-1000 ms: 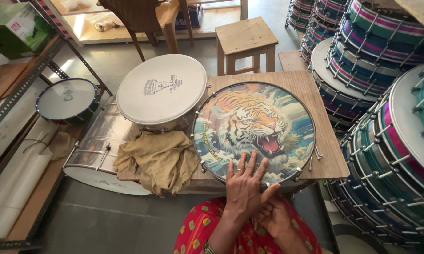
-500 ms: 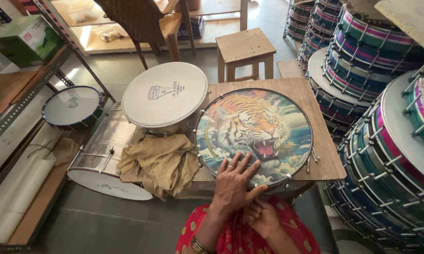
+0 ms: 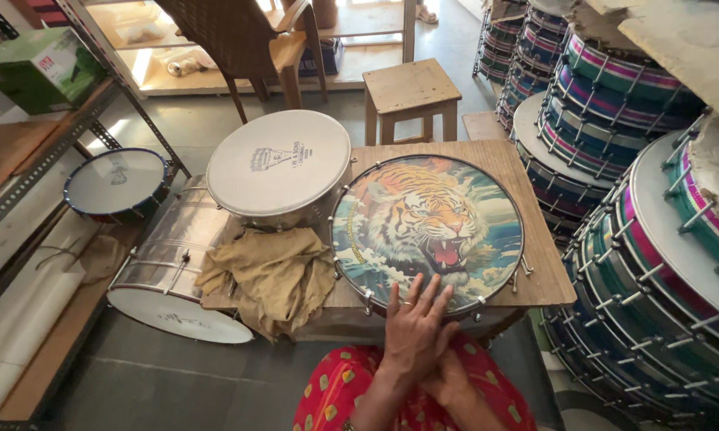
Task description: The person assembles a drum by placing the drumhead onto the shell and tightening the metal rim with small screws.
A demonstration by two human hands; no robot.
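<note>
My left hand (image 3: 414,329) lies flat, fingers spread, on the near rim of the tiger-painted drum (image 3: 428,229), which sits on a low wooden table (image 3: 547,275). My right hand (image 3: 453,381) rests beneath it against my red dress (image 3: 339,387). A tan cloth (image 3: 276,275) lies just beside the drum, below a white-headed drum (image 3: 280,166).

You've got one tiger-print drum (image 3: 427,231) on the counter (image 3: 535,263), one plain white-headed drum (image 3: 278,166) beside it, one steel drum (image 3: 172,271) lying on its side and one small blue-rimmed drum (image 3: 116,182) off left. One tan cloth (image 3: 272,275), one wooden stool (image 3: 411,92), one brown chair (image 3: 240,40), one green box (image 3: 36,68). Stacked striped drums (image 3: 615,88) on the right, too many to count properly. Two hands: left hand (image 3: 415,327), right hand (image 3: 451,379).
</note>
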